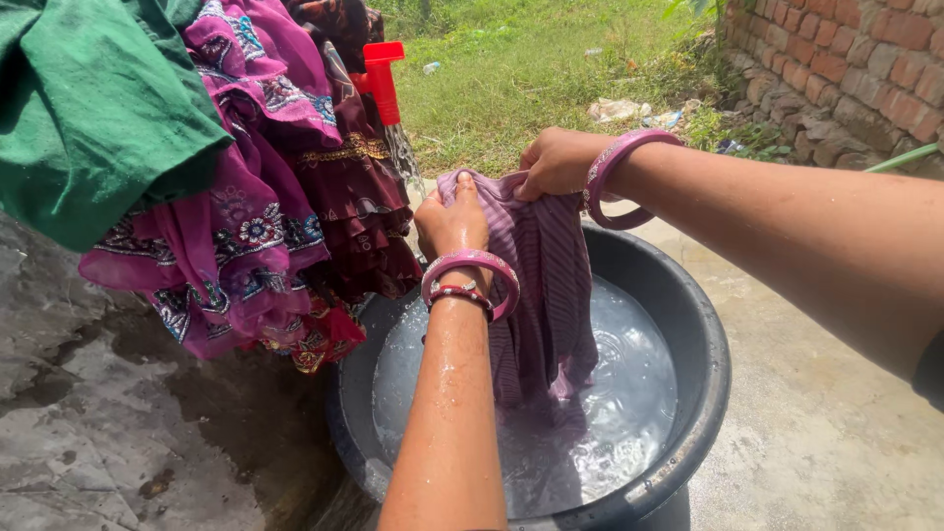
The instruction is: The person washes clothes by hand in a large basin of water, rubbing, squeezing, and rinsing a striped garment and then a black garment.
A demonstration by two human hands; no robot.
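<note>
Both hands hold 1 wet mauve cloth (546, 295) by its top edge, lifted above the black tub (703, 364). The left hand (450, 224) has its grip clamped on the nearer corner of that edge; the right hand (559, 162) pinches the far corner, fingers closed on the fabric. The cloth hangs down between them, and its lower end lies in the water (634, 383) inside the tub, which looks rippled and foamy around it.

Relative to the tub: a heap of embroidered magenta and maroon garments (265, 197) hangs just to its left, its lowest folds close over the rim, with a green cloth (93, 108) further left and higher. A red tap (382, 74) stands behind the tub's far-left edge. The wet stone floor (108, 423) lies to the tub's left, and a brick wall (855, 69) stands well beyond it on the right.

What could go wrong, as I judge it: the cloth is heavy with water and held only by 2 corners, so a loosened pinch could drop 1 side back in and splash water over the rim. Swinging the cloth left could brush the hanging garments and wet them. Lifting it clear sideways would let it drip on the floor, already damp and likely slippery. The 2 pink bangles (472, 275) could snag loose threads.
</note>
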